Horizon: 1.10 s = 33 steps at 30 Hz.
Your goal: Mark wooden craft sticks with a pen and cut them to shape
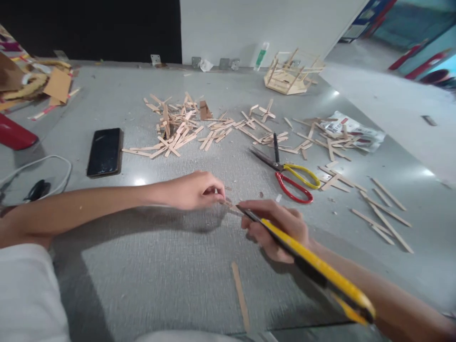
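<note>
My right hand [276, 228] is closed around a yellow and black utility knife [313, 261], its blade end pointing left. Close by on the left, my left hand [199, 190] pinches a small wooden stick piece [225, 203] between thumb and fingertips. The blade tip comes near or against this piece; whether they touch I cannot tell. Below the hands a single wooden craft stick [240, 297] lies on the grey table. Scissors [280, 167] with one red and one yellow handle rest just beyond my right hand, a thin black tool beside their pivot.
Craft sticks [178, 128] lie heaped across the middle, with more loose sticks [383, 213] at right. A phone [104, 152] and a white cable [67, 166] are at left. A stick-built frame [290, 76], a glue tube [261, 56] and a plastic packet [356, 130] stand or lie farther back.
</note>
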Each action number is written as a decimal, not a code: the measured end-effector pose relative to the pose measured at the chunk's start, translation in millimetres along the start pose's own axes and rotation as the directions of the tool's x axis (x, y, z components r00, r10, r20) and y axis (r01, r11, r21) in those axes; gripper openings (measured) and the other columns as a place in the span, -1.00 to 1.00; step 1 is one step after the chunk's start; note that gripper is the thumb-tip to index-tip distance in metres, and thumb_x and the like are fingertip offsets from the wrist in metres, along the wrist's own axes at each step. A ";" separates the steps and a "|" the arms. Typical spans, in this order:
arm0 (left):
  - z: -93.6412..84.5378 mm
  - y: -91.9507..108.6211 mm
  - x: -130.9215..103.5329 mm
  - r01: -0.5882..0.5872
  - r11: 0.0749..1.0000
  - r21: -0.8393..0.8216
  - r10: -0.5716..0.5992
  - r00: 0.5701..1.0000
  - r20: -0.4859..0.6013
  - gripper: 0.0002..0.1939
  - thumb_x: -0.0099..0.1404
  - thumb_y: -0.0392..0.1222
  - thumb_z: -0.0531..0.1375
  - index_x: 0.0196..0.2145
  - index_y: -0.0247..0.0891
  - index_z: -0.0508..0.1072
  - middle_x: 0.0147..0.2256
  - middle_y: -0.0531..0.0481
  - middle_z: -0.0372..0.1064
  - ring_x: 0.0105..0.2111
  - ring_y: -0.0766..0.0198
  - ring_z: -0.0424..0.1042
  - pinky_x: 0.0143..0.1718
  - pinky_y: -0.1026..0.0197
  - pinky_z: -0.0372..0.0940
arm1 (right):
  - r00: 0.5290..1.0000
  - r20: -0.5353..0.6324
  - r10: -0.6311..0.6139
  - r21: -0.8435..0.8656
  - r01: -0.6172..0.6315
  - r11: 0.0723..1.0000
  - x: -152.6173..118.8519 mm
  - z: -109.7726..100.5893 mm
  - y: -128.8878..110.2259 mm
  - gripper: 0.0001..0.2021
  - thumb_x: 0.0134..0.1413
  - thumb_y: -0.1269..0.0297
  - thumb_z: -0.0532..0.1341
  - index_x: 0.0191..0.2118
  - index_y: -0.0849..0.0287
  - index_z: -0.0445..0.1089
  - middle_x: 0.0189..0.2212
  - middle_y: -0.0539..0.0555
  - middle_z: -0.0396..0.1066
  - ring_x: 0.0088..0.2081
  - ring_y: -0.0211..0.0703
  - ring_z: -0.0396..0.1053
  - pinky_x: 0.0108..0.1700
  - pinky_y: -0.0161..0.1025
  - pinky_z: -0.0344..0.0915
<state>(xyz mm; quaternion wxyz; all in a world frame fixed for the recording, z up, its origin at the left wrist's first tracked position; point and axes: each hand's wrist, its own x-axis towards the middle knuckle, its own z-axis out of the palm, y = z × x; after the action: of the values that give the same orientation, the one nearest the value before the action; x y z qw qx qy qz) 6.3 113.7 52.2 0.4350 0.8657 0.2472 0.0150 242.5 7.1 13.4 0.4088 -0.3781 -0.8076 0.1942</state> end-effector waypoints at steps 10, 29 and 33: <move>-5.1 -23.3 15.2 -0.014 0.997 -0.076 0.021 0.996 0.090 -0.56 0.44 0.07 0.17 -0.48 -0.29 0.43 -0.58 0.08 0.26 -0.56 0.38 0.18 -0.47 0.28 0.03 | 0.911 0.049 0.409 0.194 -0.410 0.891 11.2 22.7 2.5 -0.78 0.36 0.15 0.29 -0.32 0.11 0.45 -0.64 -0.06 0.51 -0.64 -0.25 0.46 -0.52 -0.33 0.36; -2.6 -30.4 16.1 0.026 0.975 -0.221 0.002 0.992 0.125 -0.50 0.45 0.18 0.23 -0.49 -0.27 0.43 -0.70 0.08 0.29 -0.67 0.37 0.25 -0.52 0.31 0.12 | 0.896 0.080 0.436 0.140 -0.443 0.885 13.3 28.0 5.4 -0.74 0.37 0.13 0.28 -0.37 0.08 0.36 -0.60 -0.05 0.48 -0.62 -0.29 0.36 -0.50 -0.31 0.30; -3.3 -30.8 16.3 0.014 0.969 -0.249 0.020 0.991 0.133 -0.52 0.44 0.14 0.25 -0.48 -0.27 0.41 -0.70 0.08 0.30 -0.67 0.38 0.24 -0.51 0.31 0.12 | 0.902 0.114 0.417 0.145 -0.430 0.891 13.9 24.6 5.7 -0.80 0.33 0.15 0.31 -0.32 0.08 0.42 -0.62 -0.08 0.42 -0.63 -0.31 0.30 -0.53 -0.32 0.26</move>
<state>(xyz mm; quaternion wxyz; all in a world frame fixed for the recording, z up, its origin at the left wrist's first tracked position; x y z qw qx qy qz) 7.0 138.8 27.7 0.5559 0.8036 0.2122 -0.0120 219.9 21.2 2.4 0.3543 -0.5014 -0.7024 0.3602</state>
